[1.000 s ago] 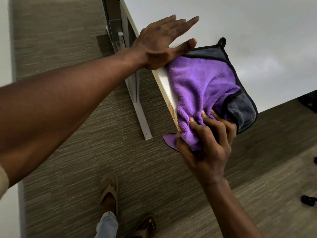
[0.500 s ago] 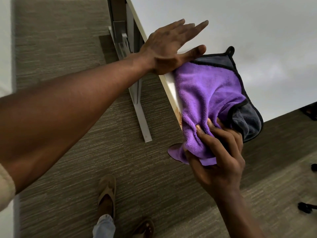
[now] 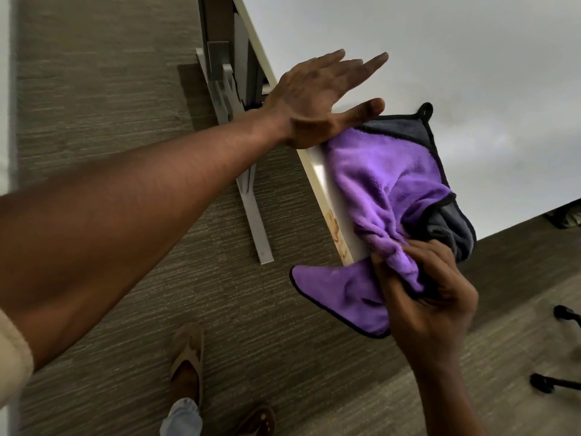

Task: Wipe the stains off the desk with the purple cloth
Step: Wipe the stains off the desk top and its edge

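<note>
- Right hand point(image 3: 430, 297) grips bunched purple cloth point(image 3: 386, 190) at bench point(image 3: 471, 73) corner, cloth partly hanging over the edge.
- Left hand point(image 3: 317, 99) spread flat, bracing on bench.
- Brown stains point(image 3: 335, 229) on front edge: wiping looks unfinished.

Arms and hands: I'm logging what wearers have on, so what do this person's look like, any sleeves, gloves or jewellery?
Both forearms are bare. The left hand and right hand wear no gloves, and no ring, watch or bracelet shows. Only a cream sleeve edge appears at the frame's left border, above the left elbow. The right arm shows no sleeve within view.
</note>
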The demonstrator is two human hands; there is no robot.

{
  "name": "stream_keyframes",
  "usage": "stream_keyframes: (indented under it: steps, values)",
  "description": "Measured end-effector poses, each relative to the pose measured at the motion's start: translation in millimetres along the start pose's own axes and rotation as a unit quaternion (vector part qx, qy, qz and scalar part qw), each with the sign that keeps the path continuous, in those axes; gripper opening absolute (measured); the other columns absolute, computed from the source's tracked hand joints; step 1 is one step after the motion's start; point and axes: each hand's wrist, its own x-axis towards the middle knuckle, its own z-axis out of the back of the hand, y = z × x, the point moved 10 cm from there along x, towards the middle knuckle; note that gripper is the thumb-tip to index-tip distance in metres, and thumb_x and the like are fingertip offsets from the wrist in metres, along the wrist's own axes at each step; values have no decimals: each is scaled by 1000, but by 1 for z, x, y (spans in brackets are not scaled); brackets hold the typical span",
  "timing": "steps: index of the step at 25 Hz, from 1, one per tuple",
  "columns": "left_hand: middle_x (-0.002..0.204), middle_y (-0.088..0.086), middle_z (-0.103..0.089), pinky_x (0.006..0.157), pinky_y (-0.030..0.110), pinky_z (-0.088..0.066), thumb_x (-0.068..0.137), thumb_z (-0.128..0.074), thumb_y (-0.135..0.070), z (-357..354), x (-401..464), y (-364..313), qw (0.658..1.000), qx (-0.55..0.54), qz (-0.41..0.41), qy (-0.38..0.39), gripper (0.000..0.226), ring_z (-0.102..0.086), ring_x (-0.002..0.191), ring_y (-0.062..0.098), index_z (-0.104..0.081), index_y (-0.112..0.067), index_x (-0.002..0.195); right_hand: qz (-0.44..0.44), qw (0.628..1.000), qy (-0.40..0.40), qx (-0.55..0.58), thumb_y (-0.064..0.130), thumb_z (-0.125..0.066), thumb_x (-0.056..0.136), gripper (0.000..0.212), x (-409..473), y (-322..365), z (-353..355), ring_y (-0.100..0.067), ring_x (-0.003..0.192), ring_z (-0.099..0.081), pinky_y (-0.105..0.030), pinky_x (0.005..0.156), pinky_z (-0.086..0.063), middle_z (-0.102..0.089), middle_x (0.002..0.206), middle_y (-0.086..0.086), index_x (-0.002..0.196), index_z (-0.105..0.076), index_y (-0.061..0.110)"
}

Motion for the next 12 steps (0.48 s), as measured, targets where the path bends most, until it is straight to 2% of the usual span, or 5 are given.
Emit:
stream_keyframes:
  steps: [2,4,7,9,12]
  values:
    - [169,0,-26,126,55,-17,90,-14,-84,0,1,1,1000,-2,0,-7,86,-15,158,24,-3,-40,163,-31,999,9,10,34,-75,91,20,-6,-5,8,-22,102,-68,-46,92,-54,-74,103,-4,103,-73,18]
    - [168,-1,-28,126,55,-17,90,-14,-81,0,1,2,1000,-5,-1,-16,83,-16,158,24,-3,-40,162,-54,998,35,10,44,-69,94,30,-13,-4,5,-20,120,-65,-49,103,-51,-75,115,0,111,-73,20]
    - [168,-1,-29,126,53,-16,88,-11,-81,0,2,3,1000,-10,-2,-21,85,-17,158,24,-3,-41,162,7,990,111,-84,44,-71,88,48,-28,17,-19,-30,149,-42,-57,120,-33,-61,147,-1,129,-67,20]
    - [168,-1,-29,126,54,-16,89,-12,-80,-1,3,3,1000,-8,-4,-21,84,-17,158,25,-4,-40,162,66,975,126,-171,39,-72,85,57,-34,27,-30,-37,152,-34,-68,120,-24,-54,153,-9,136,-62,17]
    - [168,-2,-29,126,53,-16,92,-16,-78,0,3,2,1000,-10,-8,-24,82,-17,158,24,-4,-39,163,107,960,77,-246,40,-62,97,44,-34,29,-32,-40,146,-43,-74,115,-28,-57,147,-13,136,-60,18]
